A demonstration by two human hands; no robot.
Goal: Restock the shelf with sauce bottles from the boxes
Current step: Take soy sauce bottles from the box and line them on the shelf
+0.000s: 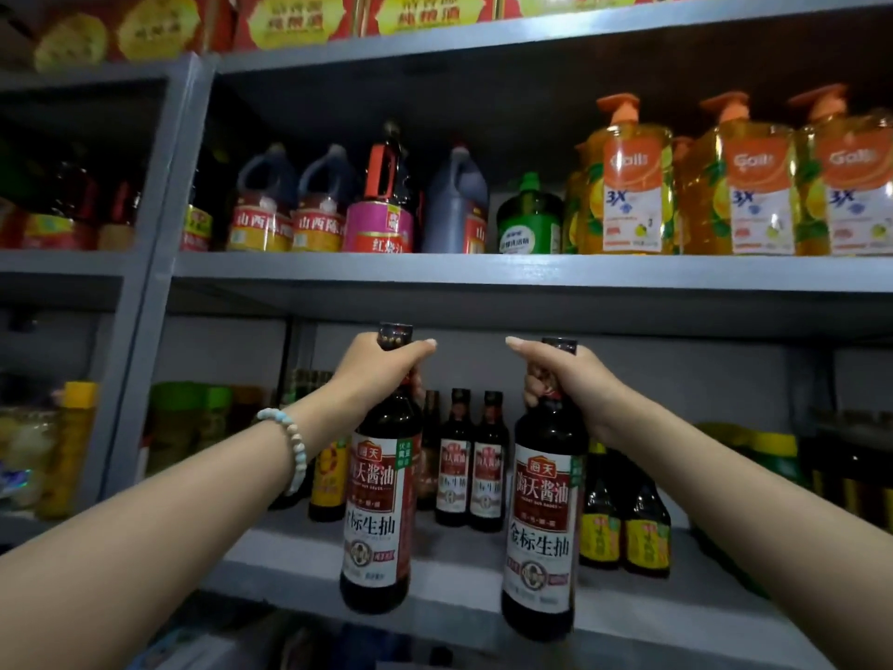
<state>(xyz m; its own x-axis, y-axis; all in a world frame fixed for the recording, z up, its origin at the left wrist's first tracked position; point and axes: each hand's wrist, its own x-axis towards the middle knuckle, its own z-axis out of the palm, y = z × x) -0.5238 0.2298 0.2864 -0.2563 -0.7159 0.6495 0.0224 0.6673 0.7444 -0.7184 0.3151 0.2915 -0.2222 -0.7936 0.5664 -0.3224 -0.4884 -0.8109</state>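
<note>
My left hand grips the neck of a dark soy sauce bottle with a red and white label, held upright in front of the grey lower shelf. My right hand grips the neck of a second, matching bottle, also upright, a little lower and to the right. Both bottles hang at the shelf's front edge, their bases over the lip. Two same-brand bottles stand at the back of the shelf between them. No box is in view.
Yellow-labelled dark bottles stand right of the held bottles, more bottles to the left. The shelf board above carries vinegar jugs, a green bottle and orange pump bottles. A grey upright divides off the left bay.
</note>
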